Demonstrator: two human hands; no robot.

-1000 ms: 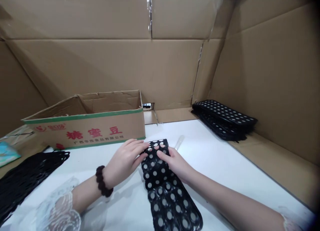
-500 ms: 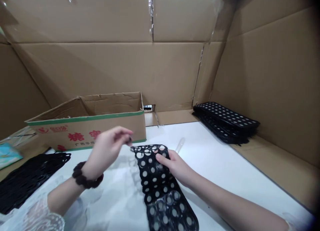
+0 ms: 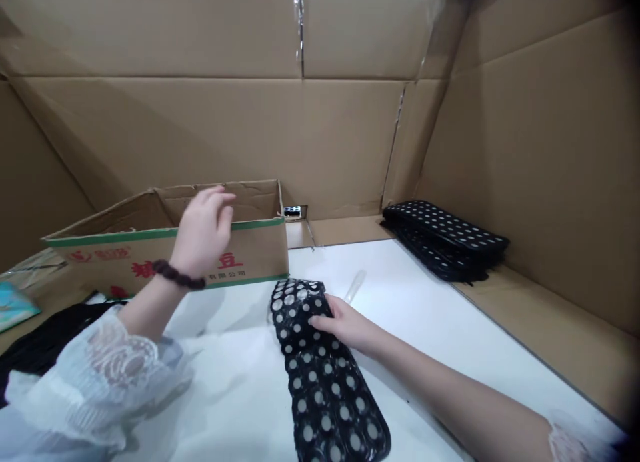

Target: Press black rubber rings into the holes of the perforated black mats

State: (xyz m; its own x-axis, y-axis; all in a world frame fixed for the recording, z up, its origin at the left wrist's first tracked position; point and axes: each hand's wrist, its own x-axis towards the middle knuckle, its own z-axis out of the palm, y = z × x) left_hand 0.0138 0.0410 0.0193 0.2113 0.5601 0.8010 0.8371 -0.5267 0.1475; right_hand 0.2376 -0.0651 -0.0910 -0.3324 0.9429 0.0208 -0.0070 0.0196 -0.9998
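Head view, and it's the right hand (image 3: 345, 323) doing the gripping: thumb pressed on top, fingers at the edge, closed on the right side of a long black sheet with pale dots (image 3: 325, 382). The sheet lies lengthwise on the white counter (image 3: 240, 355), its far part bending over, its near end cut off by the bottom of the frame, the dots running in rows.

Over to the left hand (image 3: 203, 229), up at the near rim of an open cardboard carton (image 3: 263, 252)! It's half open, fingers bent, thumb standing apart from them, and it covers part of the red lettering; whether it is over the opening or in front of it, I cannot tell. A dark beaded-looking band (image 3: 177, 275) circles the wrist, a white lace cuff (image 3: 120, 362) just behind.

Just beyond the right hand, a clear plastic strip (image 3: 356, 285) lies aslant on the counter. Far right, a stack of black dotted sheets (image 3: 445, 235) sits near the cardboard wall (image 3: 545, 169). And far left, a dark pile (image 3: 45, 335) shows behind the sleeve, a blue-green packet (image 3: 15, 305) near it.
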